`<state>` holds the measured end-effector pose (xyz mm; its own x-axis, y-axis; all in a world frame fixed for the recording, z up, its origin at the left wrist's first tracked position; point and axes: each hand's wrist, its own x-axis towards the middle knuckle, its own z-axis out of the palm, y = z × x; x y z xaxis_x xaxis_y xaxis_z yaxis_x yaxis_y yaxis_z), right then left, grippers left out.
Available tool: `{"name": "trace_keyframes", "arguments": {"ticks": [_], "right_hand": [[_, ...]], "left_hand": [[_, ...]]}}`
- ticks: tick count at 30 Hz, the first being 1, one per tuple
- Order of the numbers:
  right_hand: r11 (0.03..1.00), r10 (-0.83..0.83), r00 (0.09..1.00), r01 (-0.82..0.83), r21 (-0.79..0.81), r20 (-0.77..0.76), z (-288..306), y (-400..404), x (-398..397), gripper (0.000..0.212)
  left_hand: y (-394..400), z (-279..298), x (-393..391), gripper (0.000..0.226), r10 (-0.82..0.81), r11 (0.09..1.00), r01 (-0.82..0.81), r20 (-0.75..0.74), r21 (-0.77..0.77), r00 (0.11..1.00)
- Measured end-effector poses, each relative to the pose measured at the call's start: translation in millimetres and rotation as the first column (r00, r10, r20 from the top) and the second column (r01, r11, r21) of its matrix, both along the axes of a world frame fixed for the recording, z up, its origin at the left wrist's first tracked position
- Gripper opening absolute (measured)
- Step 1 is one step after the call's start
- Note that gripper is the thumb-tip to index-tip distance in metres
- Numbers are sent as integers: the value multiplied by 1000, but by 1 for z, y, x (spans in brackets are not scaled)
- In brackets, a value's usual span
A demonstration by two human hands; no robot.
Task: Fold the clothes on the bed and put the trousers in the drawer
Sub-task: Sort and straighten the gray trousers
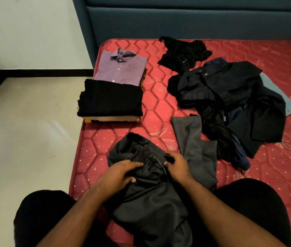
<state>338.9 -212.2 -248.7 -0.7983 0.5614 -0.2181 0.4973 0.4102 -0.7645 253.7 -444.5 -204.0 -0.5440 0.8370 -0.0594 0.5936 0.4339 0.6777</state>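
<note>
Head view. Dark grey trousers (pixel 148 184) lie bunched on the red mattress (pixel 159 107), waistband end away from the person, the rest trailing toward the lap. Left hand (pixel 121 173) rests flat on the trousers, fingers spread, pinching nothing. Right hand (pixel 176 166), just right of the left on the same trousers, fingers curled down onto the cloth; a true pinch cannot be told.

Beyond the trousers, to their left: folded stack, black garment (pixel 110 98) in front, purple shirt (pixel 121 68) behind. Beyond and right of the trousers: unfolded dark clothes pile (pixel 230 97). No drawer in view.

Judgement: step is straightening the trousers. Best to find the waistband, match both legs seam to seam, smooth flat, then fold.
</note>
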Motion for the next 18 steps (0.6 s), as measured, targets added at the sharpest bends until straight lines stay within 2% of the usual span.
{"name": "trace_keyframes", "arguments": {"ticks": [2,4,5,7,9,10,12,14,16,18], "right_hand": [[987,44,984,-70,146,171,3,5,-5,54],[938,91,898,-222,265,430,8,7,-11,61],[913,119,845,-300,277,522,11,6,-14,57],[913,170,813,-343,222,557,20,6,-25,46],[950,180,859,-278,142,479,38,15,-41,37],[958,156,895,-241,157,417,54,25,-52,34],[947,69,966,-143,289,249,106,50,-77,25],[903,5,999,-21,428,40,175,79,-97,19],[859,-13,989,86,506,-146,243,98,-108,18],[816,0,973,135,563,-232,318,111,-107,11]], "left_hand": [[-8,5,0,51,63,997,-61,-50,44,997],[-14,14,-1,44,137,988,-135,-30,75,990],[-17,17,-2,42,161,984,-160,-6,74,987],[-20,23,-3,39,164,985,-162,-24,63,986],[-14,40,-11,31,128,990,-118,-132,74,983],[-7,54,-18,24,107,992,-89,-216,92,970],[8,92,-42,16,112,988,-55,-420,147,900],[28,144,-68,20,189,965,-38,-589,260,786],[41,193,-84,18,243,930,10,-634,368,734],[54,236,-92,18,167,913,153,-688,379,706]]}}
